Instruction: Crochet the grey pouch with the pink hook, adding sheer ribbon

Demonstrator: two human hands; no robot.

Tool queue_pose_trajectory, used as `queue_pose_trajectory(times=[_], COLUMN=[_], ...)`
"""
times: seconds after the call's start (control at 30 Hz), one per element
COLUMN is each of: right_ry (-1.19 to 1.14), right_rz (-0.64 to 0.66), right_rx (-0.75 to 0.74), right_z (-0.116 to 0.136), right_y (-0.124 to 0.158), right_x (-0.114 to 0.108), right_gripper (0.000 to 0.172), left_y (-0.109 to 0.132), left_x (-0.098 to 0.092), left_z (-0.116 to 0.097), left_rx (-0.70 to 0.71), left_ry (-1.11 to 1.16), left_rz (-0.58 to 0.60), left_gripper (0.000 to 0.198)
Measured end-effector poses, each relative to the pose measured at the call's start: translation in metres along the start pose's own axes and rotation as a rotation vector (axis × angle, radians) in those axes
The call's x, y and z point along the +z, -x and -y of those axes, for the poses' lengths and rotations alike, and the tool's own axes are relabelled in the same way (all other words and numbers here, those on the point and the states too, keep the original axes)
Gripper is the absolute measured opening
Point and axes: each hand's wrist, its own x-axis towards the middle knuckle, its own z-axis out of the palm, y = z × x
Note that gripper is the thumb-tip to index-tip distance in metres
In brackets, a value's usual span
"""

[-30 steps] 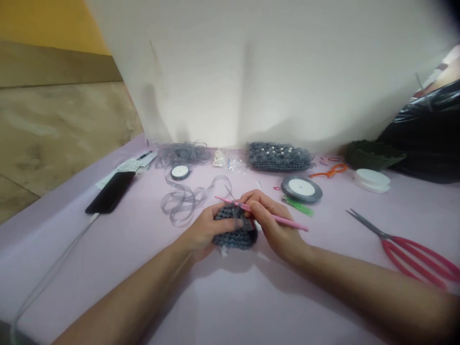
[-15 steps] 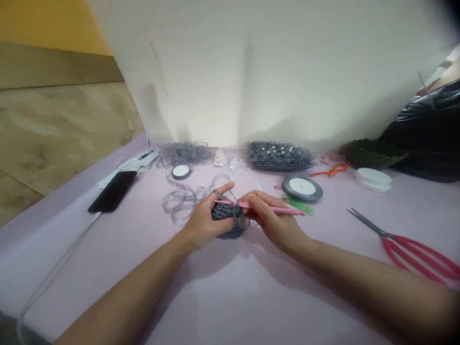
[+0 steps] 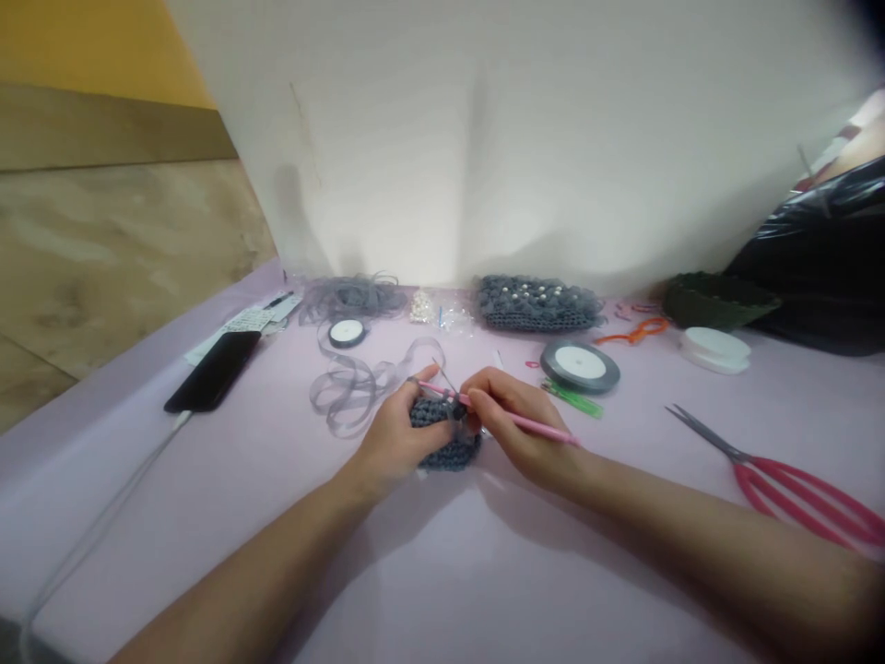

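My left hand (image 3: 397, 429) is closed around a small dark grey crocheted piece (image 3: 449, 454), its thumb lying across the front. Between the fingers of my right hand (image 3: 518, 420) is a pink crochet hook (image 3: 543, 429), whose tip meets the top edge of the piece. A thin needle-like bit (image 3: 446, 376) sticks up between the hands. From the left hand a sheer grey ribbon (image 3: 359, 392) trails in loose loops over the table. My right fingertips partly hide the worked stitches.
Along the back lie a heap of ribbon (image 3: 356, 297), bagged pearl beads (image 3: 423, 306) and a pearl-trimmed crocheted piece (image 3: 536, 304). Ribbon spools (image 3: 581, 366) and red-handled scissors (image 3: 774, 480) are to the right. A phone (image 3: 214, 371) with a cable lies left.
The crochet hook's back end has dropped and tilted lower with my right hand. The grey piece sits slightly lower, and my left index finger is more bent.
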Motion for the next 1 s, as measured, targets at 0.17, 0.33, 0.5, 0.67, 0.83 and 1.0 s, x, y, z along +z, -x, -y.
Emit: queue_pose_trajectory(times=[0.17, 0.33, 0.5, 0.67, 0.83, 1.0], right_ry=[0.000, 0.221, 0.476, 0.384, 0.151, 0.140], right_rz=[0.023, 0.046, 0.038, -0.009, -0.018, -0.009], right_rx=[-0.099, -0.225, -0.525, -0.675, -0.625, -0.629], right_z=[0.003, -0.002, -0.015, -0.015, -0.015, -0.015], right_y=[0.001, 0.002, 0.000, -0.003, -0.003, -0.004], right_x=[-0.003, 0.001, 0.003, -0.004, -0.008, -0.010], right_gripper=[0.021, 0.018, 0.010, 0.006, 0.004, 0.005], left_y=[0.002, 0.002, 0.004, 0.008, 0.002, 0.000], left_x=[-0.003, -0.002, 0.013, 0.009, -0.011, -0.020], left_z=[-0.005, -0.002, 0.001, -0.011, -0.014, -0.012], left_rx=[-0.044, 0.008, 0.024, -0.257, -0.252, -0.269], left_ry=[0.112, -0.077, -0.023, 0.409, 0.483, 0.472], left_rz=[0.097, 0.035, -0.112, 0.268, 0.374, 0.373], left_gripper=[0.081, 0.078, 0.052, 0.033, 0.027, 0.034])
